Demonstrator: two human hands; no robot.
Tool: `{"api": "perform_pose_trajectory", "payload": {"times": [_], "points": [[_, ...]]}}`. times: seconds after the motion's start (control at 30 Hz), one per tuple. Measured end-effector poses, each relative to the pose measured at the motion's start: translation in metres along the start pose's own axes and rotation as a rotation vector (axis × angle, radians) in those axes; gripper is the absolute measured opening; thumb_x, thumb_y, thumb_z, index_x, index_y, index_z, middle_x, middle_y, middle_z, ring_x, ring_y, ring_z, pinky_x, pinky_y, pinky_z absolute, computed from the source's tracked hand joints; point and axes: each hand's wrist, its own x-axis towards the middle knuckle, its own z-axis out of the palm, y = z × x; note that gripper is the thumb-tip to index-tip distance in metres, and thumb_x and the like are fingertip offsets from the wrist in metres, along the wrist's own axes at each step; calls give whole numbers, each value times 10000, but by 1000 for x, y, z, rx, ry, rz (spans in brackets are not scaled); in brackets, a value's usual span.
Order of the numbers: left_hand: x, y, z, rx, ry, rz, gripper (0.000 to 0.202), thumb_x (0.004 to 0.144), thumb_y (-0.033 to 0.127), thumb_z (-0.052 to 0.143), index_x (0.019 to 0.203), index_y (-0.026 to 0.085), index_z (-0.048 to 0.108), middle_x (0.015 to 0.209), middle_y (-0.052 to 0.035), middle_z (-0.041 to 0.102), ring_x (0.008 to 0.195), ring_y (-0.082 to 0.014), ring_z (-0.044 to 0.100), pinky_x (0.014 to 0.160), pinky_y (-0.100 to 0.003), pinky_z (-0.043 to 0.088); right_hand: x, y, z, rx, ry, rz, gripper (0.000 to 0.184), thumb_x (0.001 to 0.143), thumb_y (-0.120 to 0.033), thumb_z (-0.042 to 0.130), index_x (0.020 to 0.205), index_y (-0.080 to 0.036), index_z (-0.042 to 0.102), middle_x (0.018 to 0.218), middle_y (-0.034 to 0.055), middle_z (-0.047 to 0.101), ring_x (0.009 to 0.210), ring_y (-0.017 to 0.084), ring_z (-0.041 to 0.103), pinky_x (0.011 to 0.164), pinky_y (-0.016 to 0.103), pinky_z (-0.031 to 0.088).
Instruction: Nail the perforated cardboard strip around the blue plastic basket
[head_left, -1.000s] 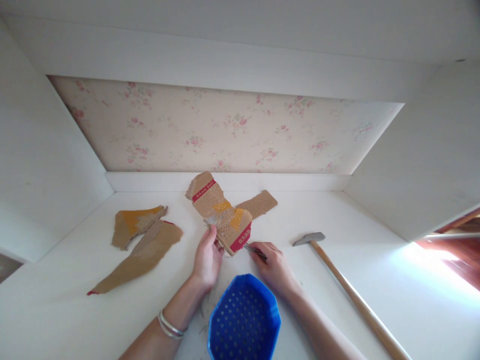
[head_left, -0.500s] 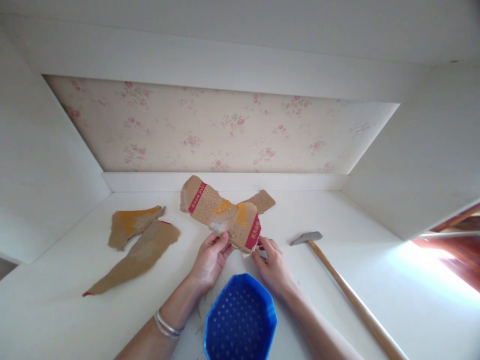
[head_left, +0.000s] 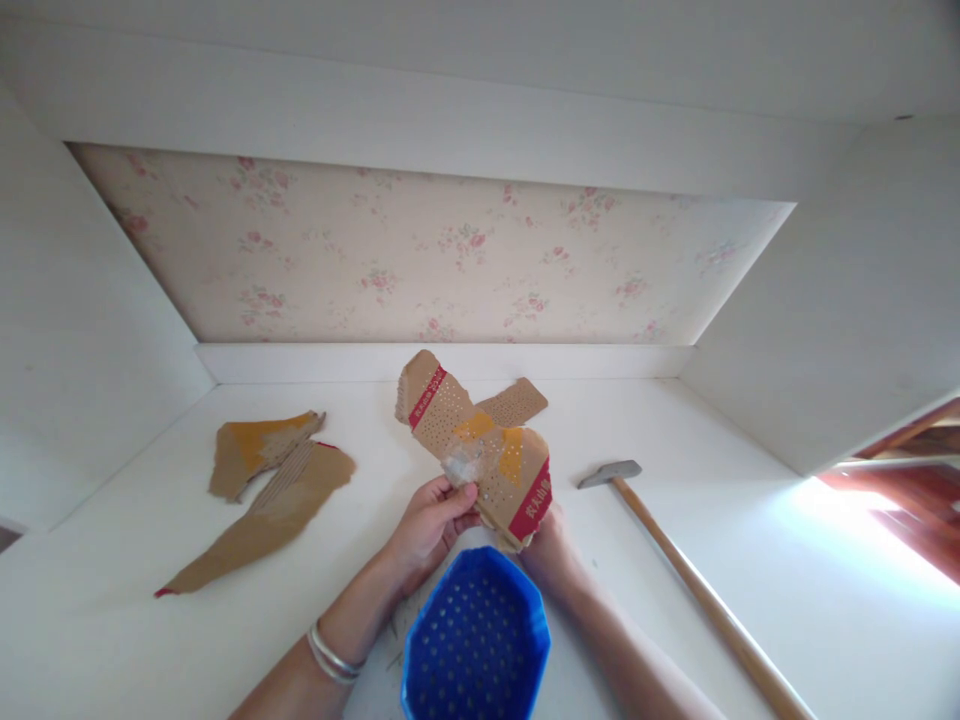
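One left-hand grip [head_left: 429, 527], pinched closed, holding perforated cardboard [head_left: 486, 455]

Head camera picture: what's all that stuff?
Held cardboard: 1, brown, red and yellow, centre
Torn cardboard: apparently 2, brown and yellow, left
Holed strip: 1, brown, behind held cardboard
Hammer: 1, grey and wood-brown, right
Basket: 1, blue, front centre
Scraps: several, brownish, beside the basket
Wallpaper: 1, pale, pink-flowered, back
Panels: several, white, sides and top
Surface: 1, white, underneath
Reddish patch: 1, unclear, far right
Bracelet: 1 or 2, silver, left wrist
Forearms: 2, bare, front
Left hand: 1, bare, gripping held cardboard
Right hand: 1, bare, partly behind it
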Motion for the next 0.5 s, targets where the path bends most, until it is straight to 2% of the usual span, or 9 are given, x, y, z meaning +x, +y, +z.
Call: {"api": "perform_pose_trajectory", "payload": {"times": [0.13, 0.3, 0.4, 0.5], "points": [[0, -1, 1, 20, -20, -6, 300, 707, 287, 840, 920, 118, 712, 853, -84, 755, 715, -158, 708, 687, -234, 552, 0, -1, 0, 11, 23, -40, 160, 873, -174, 565, 887, -223, 716, 1014, 103, 739, 949, 252, 661, 798, 379, 556], [2, 0, -2, 84, -25, 49, 338, 728, 311, 822, 972, 108, 705, 923, -102, 755, 790, -189, 711, 753, -286, 550, 2, -3, -5, 17, 38, -76, 294, 915, -163, 513, 694, -236, 694, 794, 56, 730, 876, 227, 648, 788, 353, 545], [4, -2, -2, 128, 7, 67, 356, 711, 317, 833, 965, 103, 708, 904, -99, 755, 769, -184, 702, 728, -284, 547, 2, -4, -5, 19, 44, -78, 282, 899, -169, 531, 691, -241, 707, 782, 53, 747, 866, 233, 660, 793, 354, 545], [5, -6, 1, 137, 39, 72, 360, 676, 316, 856, 927, 103, 713, 857, -88, 754, 723, -167, 691, 699, -267, 544, 1, -6, -3, 19, 64, -49, 178, 863, -206, 575, 798, -227, 739, 854, 84, 766, 830, 248, 678, 760, 364, 554]]}}
